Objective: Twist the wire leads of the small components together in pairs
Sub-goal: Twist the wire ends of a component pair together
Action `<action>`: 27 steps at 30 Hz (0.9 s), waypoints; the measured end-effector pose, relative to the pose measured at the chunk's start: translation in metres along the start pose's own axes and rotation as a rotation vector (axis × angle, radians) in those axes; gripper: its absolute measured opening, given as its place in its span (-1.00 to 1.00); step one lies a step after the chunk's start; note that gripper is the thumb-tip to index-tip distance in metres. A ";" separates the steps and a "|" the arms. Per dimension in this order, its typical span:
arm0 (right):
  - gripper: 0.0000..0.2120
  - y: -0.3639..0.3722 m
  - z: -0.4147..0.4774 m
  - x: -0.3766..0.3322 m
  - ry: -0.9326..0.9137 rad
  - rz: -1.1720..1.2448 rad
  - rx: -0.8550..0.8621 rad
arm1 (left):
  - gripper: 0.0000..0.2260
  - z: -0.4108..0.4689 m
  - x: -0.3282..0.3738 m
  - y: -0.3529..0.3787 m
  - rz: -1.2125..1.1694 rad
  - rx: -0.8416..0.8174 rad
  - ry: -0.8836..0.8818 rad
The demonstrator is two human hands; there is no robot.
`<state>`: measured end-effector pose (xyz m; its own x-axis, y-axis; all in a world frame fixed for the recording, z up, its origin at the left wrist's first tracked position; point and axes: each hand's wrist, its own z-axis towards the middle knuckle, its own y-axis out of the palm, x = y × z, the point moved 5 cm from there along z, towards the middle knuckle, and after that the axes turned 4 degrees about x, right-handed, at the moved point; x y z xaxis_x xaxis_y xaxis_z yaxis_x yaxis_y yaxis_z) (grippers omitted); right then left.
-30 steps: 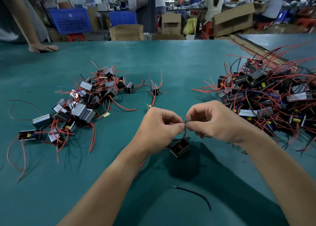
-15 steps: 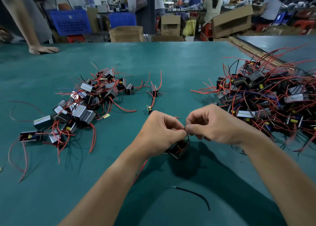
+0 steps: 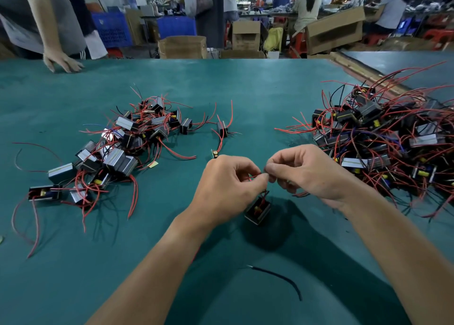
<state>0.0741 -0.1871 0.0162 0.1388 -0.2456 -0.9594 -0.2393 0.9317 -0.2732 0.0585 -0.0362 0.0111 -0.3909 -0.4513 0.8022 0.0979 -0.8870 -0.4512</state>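
A small black component [image 3: 258, 210] with a yellow core hangs just below my two hands, over the green table [image 3: 245, 91]. Its thin red wire leads [image 3: 254, 176] run up between my fingertips. My left hand [image 3: 228, 189] pinches the leads from the left, and my right hand [image 3: 309, 174] pinches their ends from the right, fingertips of both hands almost touching. A pile of components [image 3: 118, 150] with red leads lies at the left. A bigger tangled pile of components [image 3: 383, 138] lies at the right.
A loose black wire [image 3: 277, 276] lies on the table near me. One single component [image 3: 222, 130] sits between the piles. Another person's hand [image 3: 62, 61] rests on the far left table edge. Cardboard boxes [image 3: 183, 47] and seated workers are beyond the table.
Both hands have stayed together over the same spot, working the red leads between the fingertips. The hanging component has shifted slightly. The other person's hand at the far edge has moved a little right.
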 end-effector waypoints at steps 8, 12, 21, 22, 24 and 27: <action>-0.75 0.000 0.003 0.005 0.005 -0.122 0.058 | -0.85 0.006 -0.009 -0.001 -0.044 0.020 -0.040; -0.90 0.013 -0.003 0.007 -0.025 -0.208 -0.172 | -0.84 0.010 -0.010 -0.005 -0.193 0.042 -0.129; -0.77 0.019 -0.002 0.007 -0.149 -0.644 -0.078 | -0.88 0.010 -0.011 -0.009 -0.503 0.070 -0.297; -0.77 0.016 -0.002 0.006 -0.150 -0.647 -0.064 | -0.88 0.010 -0.012 -0.009 -0.529 0.070 -0.320; -0.83 0.015 -0.002 0.007 -0.149 -0.600 -0.055 | -0.87 0.009 -0.012 -0.007 -0.585 0.053 -0.362; -0.69 0.019 -0.001 0.010 -0.121 -0.513 -0.026 | -0.88 0.009 -0.012 -0.003 -0.613 -0.001 -0.399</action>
<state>0.0697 -0.1725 0.0010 0.3544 -0.6340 -0.6873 -0.1351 0.6926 -0.7085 0.0707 -0.0286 0.0065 -0.0124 0.1246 0.9921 -0.0320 -0.9917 0.1241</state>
